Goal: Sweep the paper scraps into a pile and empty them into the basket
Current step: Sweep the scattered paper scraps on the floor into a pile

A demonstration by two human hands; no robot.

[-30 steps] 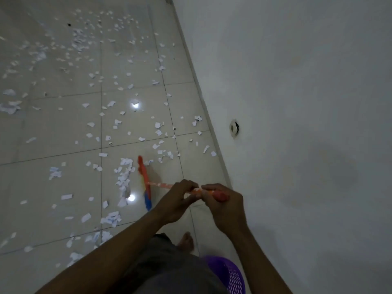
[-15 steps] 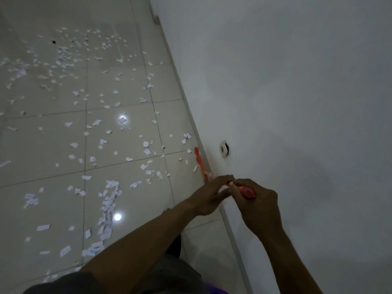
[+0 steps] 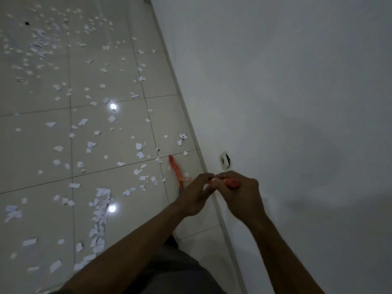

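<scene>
White paper scraps (image 3: pixel 91 143) lie scattered over the pale floor tiles, with a loose line of them (image 3: pixel 99 213) swept together at lower left. An orange broom (image 3: pixel 176 170) has its head on the floor close to the wall, beside a few scraps. My left hand (image 3: pixel 196 195) grips the broom's handle lower down. My right hand (image 3: pixel 239 194) is closed around the handle's red end just above it. The basket is out of view.
A white wall (image 3: pixel 286 92) runs along the right, meeting the floor at a baseboard (image 3: pixel 191 124). A wall socket (image 3: pixel 224 161) sits low on the wall near my hands. Two bright light reflections (image 3: pixel 113 106) shine on the tiles.
The broom head swung right from the swept line toward the wall, then came a little way back left. The view shifted and the purple basket dropped out of sight.
</scene>
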